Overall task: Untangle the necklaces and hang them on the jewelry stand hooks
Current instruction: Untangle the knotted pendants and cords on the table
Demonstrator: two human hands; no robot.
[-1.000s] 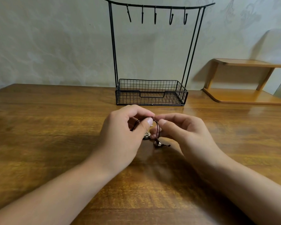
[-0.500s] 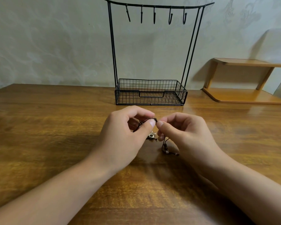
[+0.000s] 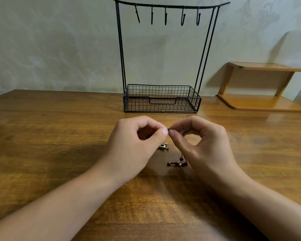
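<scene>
A black wire jewelry stand (image 3: 162,100) with several bare hooks (image 3: 165,15) on its top bar rises at the back of the wooden table (image 3: 42,136). In front of it, my left hand (image 3: 137,145) and my right hand (image 3: 203,145) meet thumb to thumb, each pinching the dark cord of the tangled necklaces (image 3: 168,129). A beaded end (image 3: 178,162) hangs from my right hand down to the table. A small silver pendant (image 3: 163,145) lies below my left thumb. Most of the cord is hidden inside my left hand.
A light wooden two-tier shelf (image 3: 261,101) stands on the table at the back right against the wall. The stand's base is a wire basket with nothing visible in it.
My hands have drawn slightly apart and risen a little. The beaded end has slid out to the right and hangs lower from my right hand; the pendant has come into view under my left thumb.
</scene>
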